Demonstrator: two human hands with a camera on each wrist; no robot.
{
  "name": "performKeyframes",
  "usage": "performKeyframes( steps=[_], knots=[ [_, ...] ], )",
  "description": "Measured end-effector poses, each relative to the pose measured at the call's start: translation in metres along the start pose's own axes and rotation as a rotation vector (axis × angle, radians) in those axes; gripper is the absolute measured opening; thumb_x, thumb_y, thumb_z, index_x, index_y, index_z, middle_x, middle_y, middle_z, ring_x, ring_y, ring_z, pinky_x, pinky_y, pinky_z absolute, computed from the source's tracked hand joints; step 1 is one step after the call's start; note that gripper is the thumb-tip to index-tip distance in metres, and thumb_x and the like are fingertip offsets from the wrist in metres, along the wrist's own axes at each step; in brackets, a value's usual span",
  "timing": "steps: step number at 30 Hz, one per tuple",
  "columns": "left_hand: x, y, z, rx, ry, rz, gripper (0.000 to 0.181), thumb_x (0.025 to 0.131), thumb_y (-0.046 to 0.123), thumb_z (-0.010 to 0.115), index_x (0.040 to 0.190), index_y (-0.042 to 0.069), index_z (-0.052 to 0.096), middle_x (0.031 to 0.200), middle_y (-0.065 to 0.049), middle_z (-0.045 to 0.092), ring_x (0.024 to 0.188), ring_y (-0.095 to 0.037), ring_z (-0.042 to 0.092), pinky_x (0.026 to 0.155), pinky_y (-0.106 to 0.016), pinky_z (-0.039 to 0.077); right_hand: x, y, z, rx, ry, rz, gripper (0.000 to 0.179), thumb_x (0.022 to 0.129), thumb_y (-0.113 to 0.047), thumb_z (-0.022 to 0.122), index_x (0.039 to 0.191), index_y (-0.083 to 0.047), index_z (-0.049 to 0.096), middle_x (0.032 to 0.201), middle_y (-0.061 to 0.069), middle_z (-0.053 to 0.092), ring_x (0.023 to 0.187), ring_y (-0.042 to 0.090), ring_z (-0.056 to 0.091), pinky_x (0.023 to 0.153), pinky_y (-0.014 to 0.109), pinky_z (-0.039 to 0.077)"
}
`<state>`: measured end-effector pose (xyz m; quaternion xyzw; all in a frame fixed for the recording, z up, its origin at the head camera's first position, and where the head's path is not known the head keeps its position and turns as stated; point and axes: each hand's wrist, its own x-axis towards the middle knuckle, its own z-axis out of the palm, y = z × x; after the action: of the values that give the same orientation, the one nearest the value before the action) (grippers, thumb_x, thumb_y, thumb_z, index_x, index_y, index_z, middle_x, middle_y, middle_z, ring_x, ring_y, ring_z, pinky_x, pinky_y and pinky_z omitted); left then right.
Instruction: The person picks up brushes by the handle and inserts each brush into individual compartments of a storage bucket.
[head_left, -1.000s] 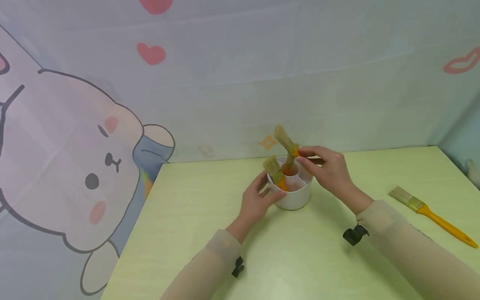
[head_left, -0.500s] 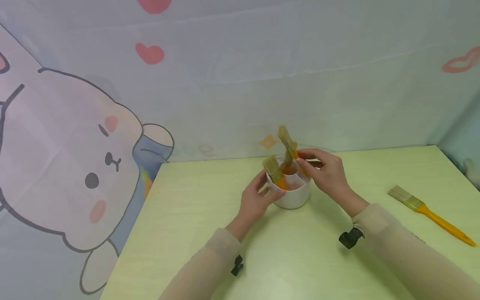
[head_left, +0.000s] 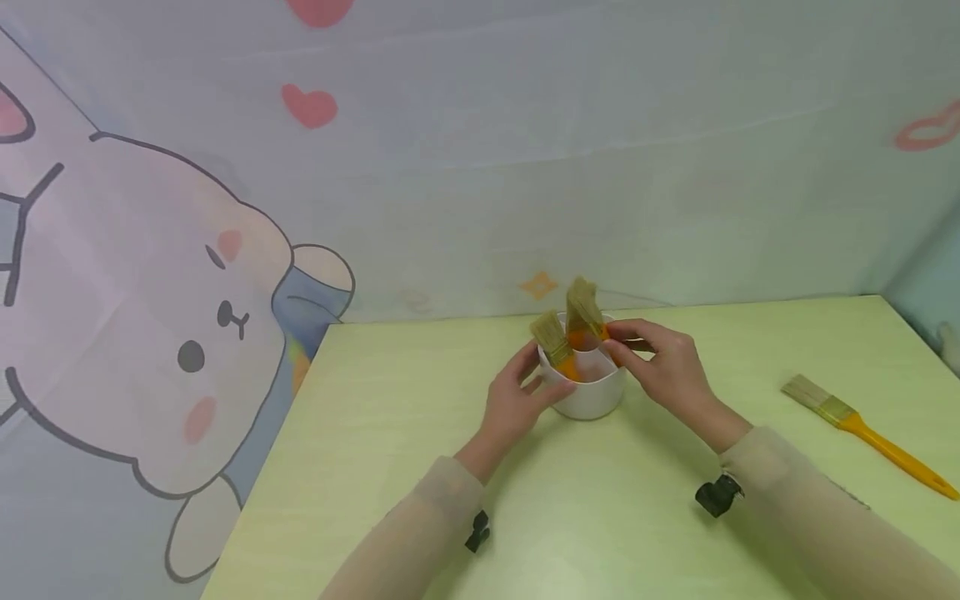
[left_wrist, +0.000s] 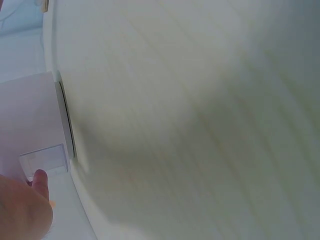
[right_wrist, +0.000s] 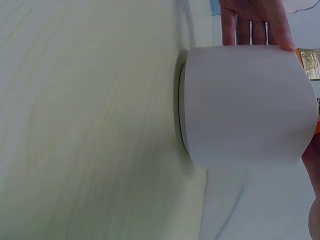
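Observation:
A white round divided holder stands upright on the table, its side filling part of the right wrist view. My left hand grips its left side, thumb at the front near the rim; straight fingers of this hand show against the wall. At the right rim, my right hand pinches the orange handle of a paintbrush, bristles up, handle over the right compartment. Another paintbrush leans in the left front part. Behind the held one, a further paintbrush stands in the round middle cup, partly hidden.
A paintbrush with an orange handle lies on the pale green table at the right. A printed cloth with a cartoon animal hangs behind the table. A clear rectangular piece shows on the holder's side.
The paintbrush in my right hand has moved down into the holder, its bristles now lower and level with the middle brush. The right hand is slightly lower; the left hand keeps its place.

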<state>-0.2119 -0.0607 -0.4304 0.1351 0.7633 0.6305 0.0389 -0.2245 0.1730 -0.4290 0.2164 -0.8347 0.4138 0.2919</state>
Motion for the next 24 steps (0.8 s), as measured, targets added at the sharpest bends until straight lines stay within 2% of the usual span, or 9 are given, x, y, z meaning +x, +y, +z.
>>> performKeyframes(
  steps=[5,9,16,21,24],
  knots=[
    [0.001,0.001,0.002,-0.015,0.024,-0.001,0.076,0.080,0.019,0.080,0.146,0.015,0.042,0.147,-0.001,0.044,0.135,-0.020,0.043,0.106,-0.044,0.044,-0.003,0.003,-0.003,-0.029,-0.029,-0.023,0.030,0.081,-0.013,0.078,0.110,-0.013,0.070,0.102,0.001,0.073,0.087,0.015,0.071,0.074,0.027,0.058],
    [0.001,0.001,0.003,-0.022,0.012,0.002,0.075,0.081,0.019,0.080,0.146,0.014,0.042,0.147,-0.002,0.045,0.135,-0.021,0.043,0.107,-0.044,0.043,-0.006,0.007,-0.003,-0.081,-0.022,-0.046,0.030,0.078,-0.016,0.080,0.107,-0.013,0.071,0.100,0.000,0.074,0.085,0.014,0.071,0.072,0.026,0.059],
    [0.002,0.000,0.004,-0.006,0.011,0.012,0.076,0.081,0.020,0.080,0.146,0.014,0.041,0.148,-0.002,0.044,0.136,-0.021,0.042,0.106,-0.044,0.043,-0.006,0.009,-0.005,-0.129,-0.020,-0.041,0.036,0.077,-0.017,0.082,0.110,-0.015,0.069,0.095,-0.001,0.074,0.084,0.015,0.071,0.068,0.033,0.059],
    [0.003,-0.003,0.004,-0.023,0.016,0.013,0.076,0.080,0.018,0.080,0.145,0.015,0.043,0.148,-0.001,0.044,0.135,-0.018,0.043,0.107,-0.044,0.043,-0.007,0.008,-0.008,-0.180,-0.051,-0.019,0.031,0.078,-0.019,0.081,0.107,-0.017,0.069,0.092,-0.002,0.074,0.083,0.016,0.070,0.062,0.034,0.057],
    [0.007,-0.013,0.004,-0.024,0.017,0.015,0.077,0.079,0.019,0.081,0.146,0.018,0.042,0.148,0.002,0.044,0.135,-0.016,0.043,0.107,-0.042,0.043,-0.008,0.006,-0.010,-0.164,-0.061,-0.018,0.035,0.076,-0.018,0.083,0.108,-0.017,0.069,0.095,-0.002,0.074,0.084,0.016,0.070,0.068,0.037,0.059]
  ],
)
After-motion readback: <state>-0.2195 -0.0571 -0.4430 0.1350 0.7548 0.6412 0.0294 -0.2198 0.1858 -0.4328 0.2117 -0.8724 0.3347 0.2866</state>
